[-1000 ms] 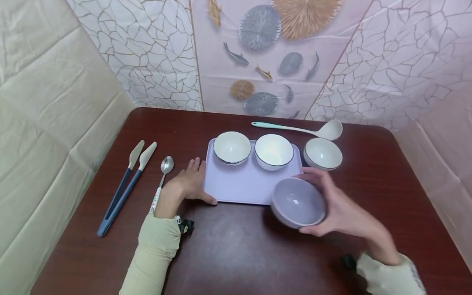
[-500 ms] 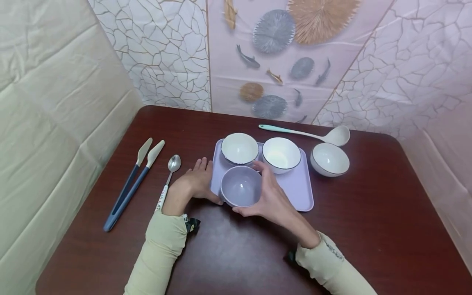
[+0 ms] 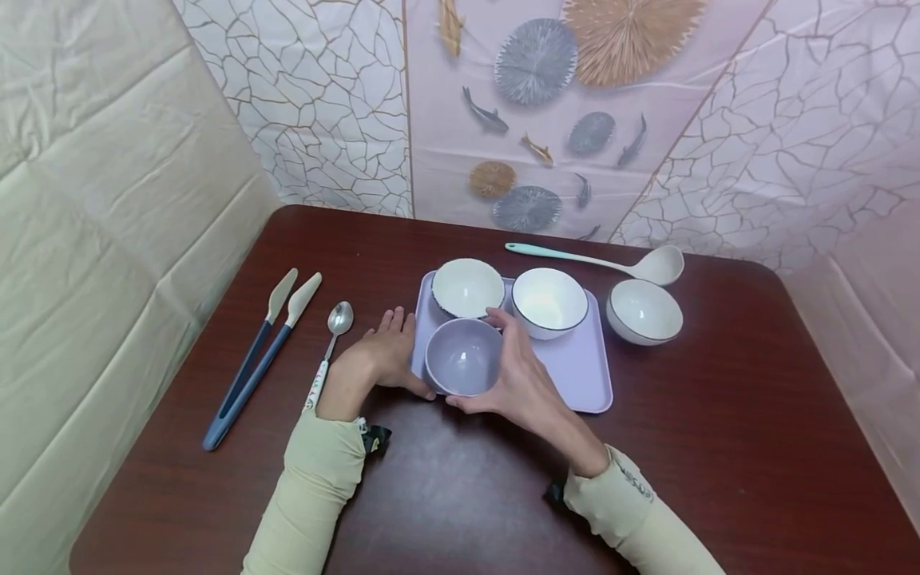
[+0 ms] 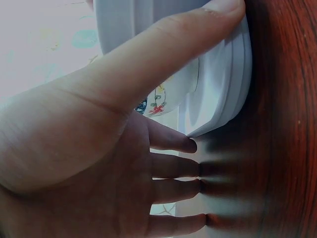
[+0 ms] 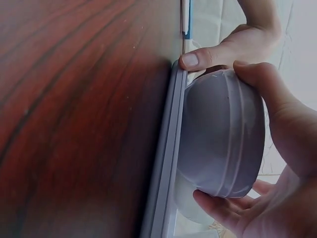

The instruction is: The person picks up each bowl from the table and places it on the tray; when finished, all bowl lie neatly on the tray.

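My right hand (image 3: 523,375) grips a light purple bowl (image 3: 463,359) by its side, thumb near and fingers far. The bowl is over the front left of a lilac tray (image 3: 588,375); in the right wrist view its base appears to meet the tray. My left hand (image 3: 384,355) lies at the tray's left side with straight fingers. Its thumb touches the front left corner. Along the tray's back are a white bowl with a dark, uneven rim (image 3: 468,286) and a white bowl with a thin dark rim (image 3: 549,299). The left wrist view shows a coloured pattern on one bowl's outside.
Right of the tray stands another white bowl (image 3: 644,310), with a ladle (image 3: 657,266) behind it. A spoon (image 3: 340,318) and blue-handled tongs (image 3: 247,375) lie on the left of the dark wooden table (image 3: 446,495). Fabric hangs around the table's back and sides.
My right hand has carried the purple bowl leftward from the tray's front right to its front left, then slightly back. The left hand stays at the tray. The head view shifted a little.
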`<act>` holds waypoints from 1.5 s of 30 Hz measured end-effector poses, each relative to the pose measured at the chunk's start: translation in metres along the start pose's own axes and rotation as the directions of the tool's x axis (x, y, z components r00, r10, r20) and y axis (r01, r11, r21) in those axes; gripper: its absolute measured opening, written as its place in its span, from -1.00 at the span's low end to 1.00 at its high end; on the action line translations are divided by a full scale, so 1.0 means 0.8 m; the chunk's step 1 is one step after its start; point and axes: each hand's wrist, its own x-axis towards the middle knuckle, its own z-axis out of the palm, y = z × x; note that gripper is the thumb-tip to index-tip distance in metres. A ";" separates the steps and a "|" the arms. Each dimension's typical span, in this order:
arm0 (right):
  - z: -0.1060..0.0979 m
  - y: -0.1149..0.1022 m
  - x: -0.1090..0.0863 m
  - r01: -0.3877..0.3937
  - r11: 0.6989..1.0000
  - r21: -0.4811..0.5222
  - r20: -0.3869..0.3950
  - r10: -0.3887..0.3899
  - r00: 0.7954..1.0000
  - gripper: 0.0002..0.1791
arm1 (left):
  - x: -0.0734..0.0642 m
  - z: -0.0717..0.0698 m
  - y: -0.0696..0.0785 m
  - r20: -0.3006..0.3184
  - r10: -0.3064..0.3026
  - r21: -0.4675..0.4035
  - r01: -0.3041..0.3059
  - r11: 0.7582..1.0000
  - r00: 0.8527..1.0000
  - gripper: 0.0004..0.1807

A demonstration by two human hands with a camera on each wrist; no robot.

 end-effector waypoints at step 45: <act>-0.238 0.145 -0.054 -0.209 0.978 0.012 0.016 0.209 0.978 0.23 | 0.001 0.001 0.002 0.004 0.021 -0.038 -0.021 0.999 1.000 0.45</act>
